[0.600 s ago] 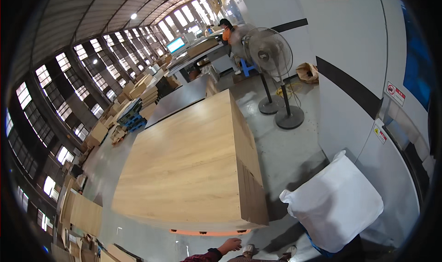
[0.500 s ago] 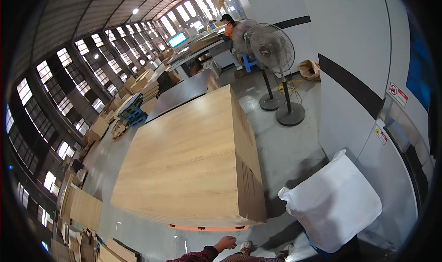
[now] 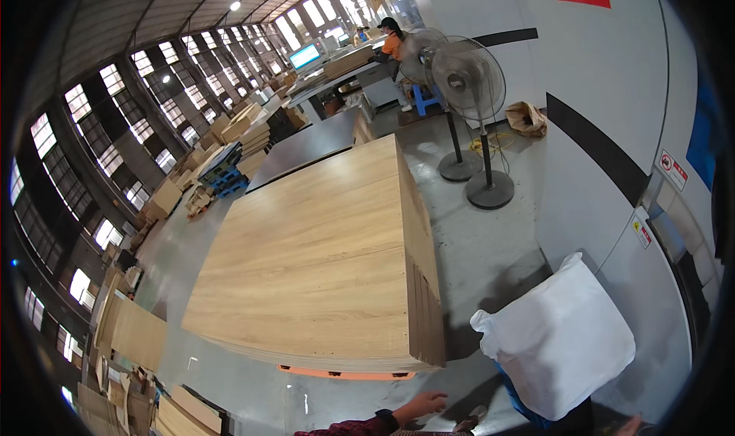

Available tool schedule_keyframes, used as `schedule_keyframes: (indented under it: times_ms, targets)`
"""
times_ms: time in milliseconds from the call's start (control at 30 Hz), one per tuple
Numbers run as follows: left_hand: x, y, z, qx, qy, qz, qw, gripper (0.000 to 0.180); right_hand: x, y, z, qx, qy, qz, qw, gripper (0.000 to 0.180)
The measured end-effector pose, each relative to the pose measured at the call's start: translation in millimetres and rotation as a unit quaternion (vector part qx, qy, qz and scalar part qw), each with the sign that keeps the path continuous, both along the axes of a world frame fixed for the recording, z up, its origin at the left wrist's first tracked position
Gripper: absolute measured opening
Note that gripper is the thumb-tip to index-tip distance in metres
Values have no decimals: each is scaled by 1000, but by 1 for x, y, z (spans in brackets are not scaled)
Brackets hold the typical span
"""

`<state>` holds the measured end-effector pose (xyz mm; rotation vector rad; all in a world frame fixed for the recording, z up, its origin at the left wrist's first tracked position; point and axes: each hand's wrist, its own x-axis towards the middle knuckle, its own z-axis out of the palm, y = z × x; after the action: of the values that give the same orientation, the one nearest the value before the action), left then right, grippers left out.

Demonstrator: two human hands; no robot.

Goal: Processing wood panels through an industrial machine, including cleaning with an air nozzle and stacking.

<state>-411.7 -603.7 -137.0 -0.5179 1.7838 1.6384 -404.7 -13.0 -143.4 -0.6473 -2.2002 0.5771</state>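
My left hand [image 3: 421,407] reaches in from the lower edge, with a dark plaid sleeve and a dark band at the wrist. Its fingers stretch to the right, a little apart, and hold nothing. It hovers over the floor, near the front end of a large stack of wood-grain panels [image 3: 306,260] on an orange pallet [image 3: 344,374]. Only a small blurred bit of my right hand [image 3: 631,425] shows at the lower right edge, below a white sack-like cover [image 3: 566,336] on a blue support. Its fingers are mostly hidden.
Two standing fans [image 3: 468,76] stand past the stack, with a yellow cable on the floor. A dark panel stack [image 3: 306,151] lies beyond. A large white machine cabinet [image 3: 582,183] borders the right. A person in orange [image 3: 392,47] works at a far bench. Boards [image 3: 138,325] lean at left.
My left hand has moved right, towards the white cover. A bit of my right hand has come into view at the lower right. The whole view has shifted slightly.
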Motion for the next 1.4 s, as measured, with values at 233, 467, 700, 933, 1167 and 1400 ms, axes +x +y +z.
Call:
schedule_keyframes:
  times_ms: [233, 467, 700, 933, 1167, 1400]
  targets:
    - [19, 50, 45, 115, 316, -84, 938, 51, -41, -332, 78, -74, -97, 534, 837, 26]
    - [113, -61, 52, 368, 191, 78, 907, 31, 3, -563, 201, -254, -198, 760, 564, 18]
    - [211, -227, 177, 277, 275, 480, 786, 36, 98, -721, 137, -434, -343, 802, 226, 40]
    - [287, -359, 147, 397, 261, 504, 721, 38, 161, -802, 127, -341, -581, 722, 158, 43]
    - [319, -471, 145, 221, 324, 552, 736, 46, 19, -889, 137, -654, -362, 505, 432, 32]
    - [330, -585, 107, 246, 259, 548, 756, 50, 22, -1021, 153, -584, -407, 550, 437, 28]
